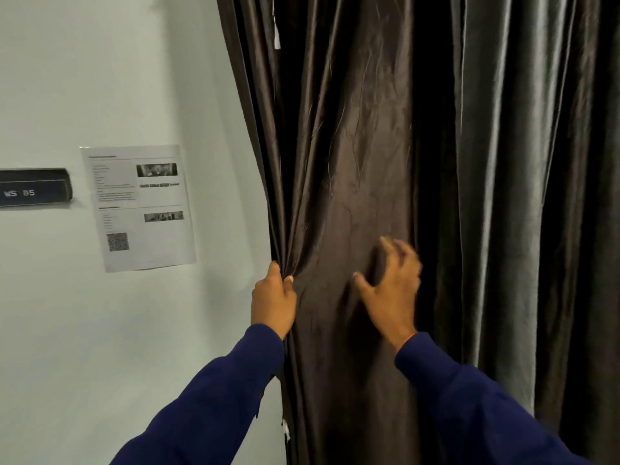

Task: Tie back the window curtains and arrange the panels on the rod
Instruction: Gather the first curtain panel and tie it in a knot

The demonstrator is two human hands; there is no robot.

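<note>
Head view, 1 frame. The dark brown curtain (pixel 352 146) fills the right 2 thirds of the view and hangs in front of the person; its long axis runs top to bottom, folds near vertical. Its left edge slants, further left at the top and drawn inward toward the lower middle, where it meets the white wall (pixel 100 78). The rod is out of frame.

Left hand (pixel 273 298): at the curtain's left edge, fingers curled round a gathered bunch of fabric, thumb on the near side. Creases fan out from this grip up and to the right.

Right hand (pixel 391 290): just right of the left, apart from it, fingers spread and bent against the face of the panel, thumb pointing left. Blurred; whether it pinches fabric or only presses on it, cannot tell.

Both arms wear dark blue sleeves (pixel 469 404).

On the wall left of the curtain: a printed sheet (pixel 139 206) with a square code, and beside it a dark plate (pixel 35 187) reading "WS 05". A small white tassel (pixel 277 38) hangs among the upper folds.
</note>
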